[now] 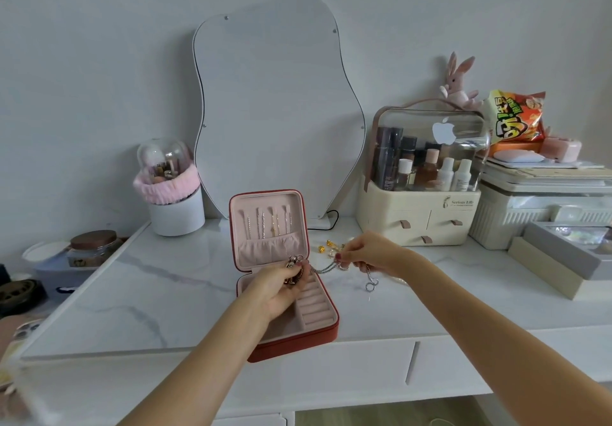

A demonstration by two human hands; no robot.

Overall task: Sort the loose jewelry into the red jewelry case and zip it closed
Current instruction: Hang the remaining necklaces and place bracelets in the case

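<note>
The red jewelry case (326,328) lies open on the marble dresser top, its pink lid (268,223) upright with several necklaces hanging inside. My left hand (281,288) hovers over the case's tray and grips one end of a silver chain (326,268), together with a dark charm. My right hand (374,253) pinches the chain's other end to the right of the case; a loop with a clasp (371,285) dangles below it. Small gold earrings (328,247) lie loose on the top behind the hands.
A wavy mirror (275,104) leans on the wall behind the case. A white brush pot (175,207) stands at the left, a cream cosmetics organiser (417,223) at the right, grey boxes (559,260) further right. Jars (92,247) sit at far left.
</note>
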